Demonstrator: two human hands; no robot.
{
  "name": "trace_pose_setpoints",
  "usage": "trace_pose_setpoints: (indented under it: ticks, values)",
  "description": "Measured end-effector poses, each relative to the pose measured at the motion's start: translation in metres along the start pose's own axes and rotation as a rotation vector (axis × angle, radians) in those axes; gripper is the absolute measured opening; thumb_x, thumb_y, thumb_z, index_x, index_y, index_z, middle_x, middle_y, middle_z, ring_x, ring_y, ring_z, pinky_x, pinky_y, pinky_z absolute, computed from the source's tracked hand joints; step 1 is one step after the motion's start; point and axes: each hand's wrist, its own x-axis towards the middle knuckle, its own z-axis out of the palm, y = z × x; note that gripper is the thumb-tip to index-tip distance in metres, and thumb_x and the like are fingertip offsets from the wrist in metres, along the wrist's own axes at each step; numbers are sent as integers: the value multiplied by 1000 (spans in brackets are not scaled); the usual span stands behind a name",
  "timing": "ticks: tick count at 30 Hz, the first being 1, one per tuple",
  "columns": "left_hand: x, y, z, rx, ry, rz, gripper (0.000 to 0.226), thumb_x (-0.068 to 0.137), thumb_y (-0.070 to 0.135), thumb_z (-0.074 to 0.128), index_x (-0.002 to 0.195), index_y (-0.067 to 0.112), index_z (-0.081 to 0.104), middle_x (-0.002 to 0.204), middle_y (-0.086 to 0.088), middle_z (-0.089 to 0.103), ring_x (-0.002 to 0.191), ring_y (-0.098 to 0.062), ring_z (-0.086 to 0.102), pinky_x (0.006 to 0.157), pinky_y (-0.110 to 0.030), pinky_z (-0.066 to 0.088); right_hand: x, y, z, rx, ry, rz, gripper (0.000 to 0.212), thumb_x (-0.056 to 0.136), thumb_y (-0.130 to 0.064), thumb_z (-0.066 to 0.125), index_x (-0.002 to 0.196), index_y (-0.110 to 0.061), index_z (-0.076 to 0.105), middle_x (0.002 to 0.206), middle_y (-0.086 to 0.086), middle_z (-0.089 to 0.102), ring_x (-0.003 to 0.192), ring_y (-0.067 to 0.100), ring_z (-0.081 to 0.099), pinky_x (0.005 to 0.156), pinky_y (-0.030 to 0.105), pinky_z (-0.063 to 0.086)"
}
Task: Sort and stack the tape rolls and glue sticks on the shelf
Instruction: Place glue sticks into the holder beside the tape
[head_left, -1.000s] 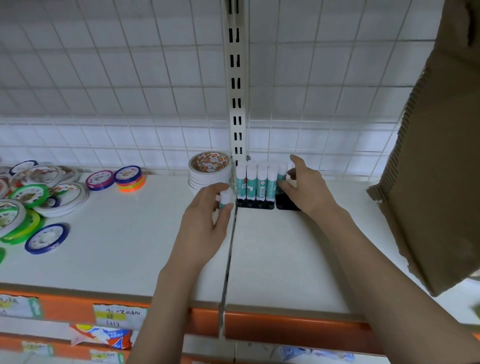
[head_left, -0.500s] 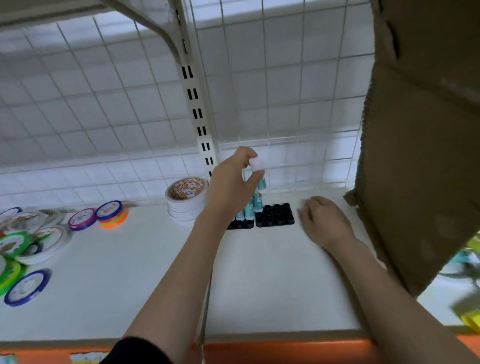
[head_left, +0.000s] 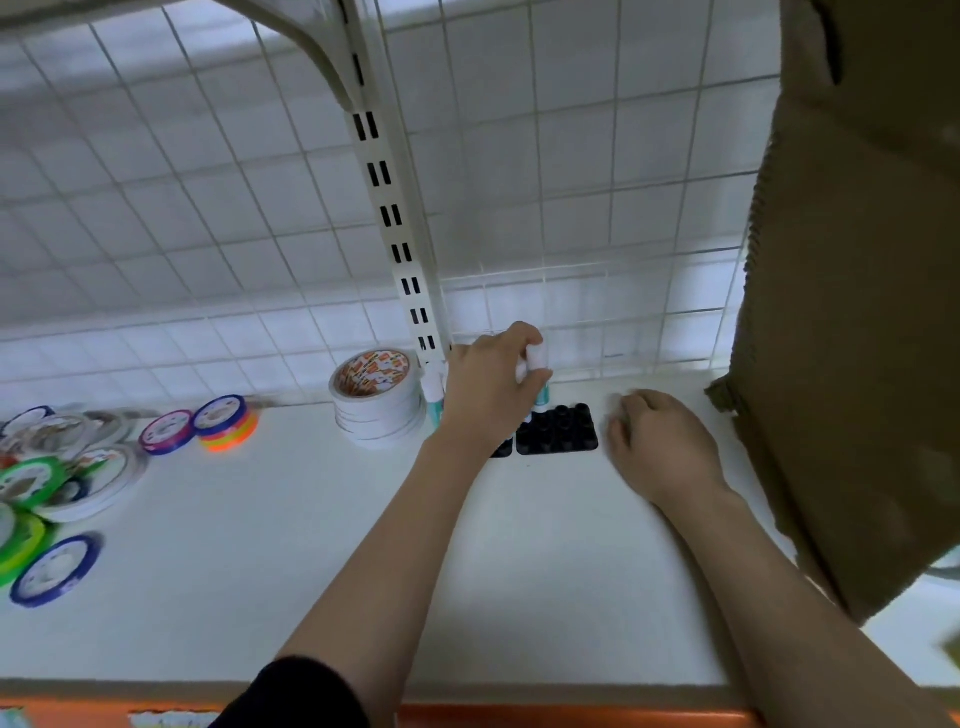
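Note:
My left hand (head_left: 491, 387) pinches a glue stick (head_left: 539, 371) by its white cap, just above the back edge of a black holder tray (head_left: 558, 430) with round sockets. More teal and white glue sticks (head_left: 434, 397) stand left of it, partly hidden by my hand. A stack of white tape rolls (head_left: 378, 397) stands beside them. My right hand (head_left: 660, 447) rests on the white shelf (head_left: 311, 545) right of the tray, fingers curled under. Coloured tape rolls (head_left: 223, 423) lie scattered on the left.
A brown cardboard box (head_left: 857, 312) hangs at the right, over the shelf's end. A slotted upright post (head_left: 387, 208) and wire grid form the back. Loose green, blue and white tape rolls (head_left: 47, 493) crowd the far left. The orange shelf lip (head_left: 571, 717) runs along the front.
My left hand carried a glue stick from the shelf's middle seam up and right to the black tray. My right hand left the glue sticks and settled on the shelf to the right.

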Motion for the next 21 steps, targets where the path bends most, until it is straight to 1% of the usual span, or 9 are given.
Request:
trace_pose_setpoints:
  ticks: [3, 5, 7, 9, 11, 13, 16, 19, 21]
  values:
    - [-4, 0, 3, 56, 17, 35, 28, 84, 24, 64, 110, 13, 60, 99, -1, 65, 94, -23, 59, 90, -33, 30, 1, 1, 1, -12, 9, -10, 33, 93, -22, 46, 108, 2, 62, 111, 18, 62, 105, 33, 53, 83, 34, 42]
    - [-6, -1, 5, 79, 24, 55, 28, 84, 21, 63, 111, 12, 61, 105, -1, 66, 97, -23, 59, 91, -32, 28, 1, 0, 2, -14, 17, -17, 31, 92, -21, 47, 104, 3, 63, 108, 19, 62, 102, 34, 54, 80, 35, 43]
    - [-7, -2, 6, 98, 44, 92, 25, 82, 20, 59, 104, 9, 66, 98, -2, 69, 90, -25, 63, 86, -30, 30, 2, 0, 3, -14, 27, -22, 28, 90, -19, 49, 99, 3, 64, 104, 20, 63, 98, 35, 56, 77, 34, 44]
    - [-10, -3, 10, 131, 75, 120, 29, 79, 24, 50, 95, 9, 69, 88, -2, 71, 80, -23, 67, 81, -25, 31, 2, 1, 5, -7, 37, -30, 25, 88, -16, 52, 96, 4, 65, 102, 21, 64, 97, 36, 57, 77, 35, 45]
    - [-14, -6, 16, 162, 91, 154, 36, 78, 27, 44, 95, 7, 69, 89, -3, 71, 82, -22, 67, 83, -26, 31, 2, 2, 6, 4, 42, -28, 24, 87, -14, 54, 96, 4, 66, 102, 21, 65, 97, 36, 58, 79, 36, 46]
    - [-19, -7, 21, 207, 107, 174, 37, 79, 25, 44, 100, 6, 68, 97, -5, 70, 91, -24, 66, 89, -30, 33, 2, 2, 6, 4, 41, -29, 24, 87, -14, 54, 98, 4, 66, 104, 21, 64, 98, 36, 58, 80, 36, 46]
    - [-21, -4, 27, 295, 127, 168, 39, 80, 23, 42, 103, 7, 68, 103, -5, 70, 101, -26, 65, 94, -36, 41, 2, 0, 5, -3, 35, -27, 27, 89, -16, 51, 103, 3, 65, 109, 20, 63, 102, 35, 56, 83, 35, 44]
    - [-21, -3, 30, 313, 198, 175, 37, 80, 19, 42, 103, 5, 68, 107, -8, 68, 106, -29, 61, 96, -38, 36, 1, 0, 3, 1, 35, -23, 29, 91, -18, 49, 105, 3, 64, 111, 19, 62, 104, 35, 55, 84, 33, 43]
    - [-22, -2, 32, 312, 227, 170, 33, 80, 16, 43, 102, 5, 67, 107, -10, 66, 107, -28, 54, 94, -38, 34, 1, -1, 2, -2, 28, -26, 30, 92, -18, 48, 107, 3, 63, 112, 19, 62, 104, 34, 54, 84, 33, 43]
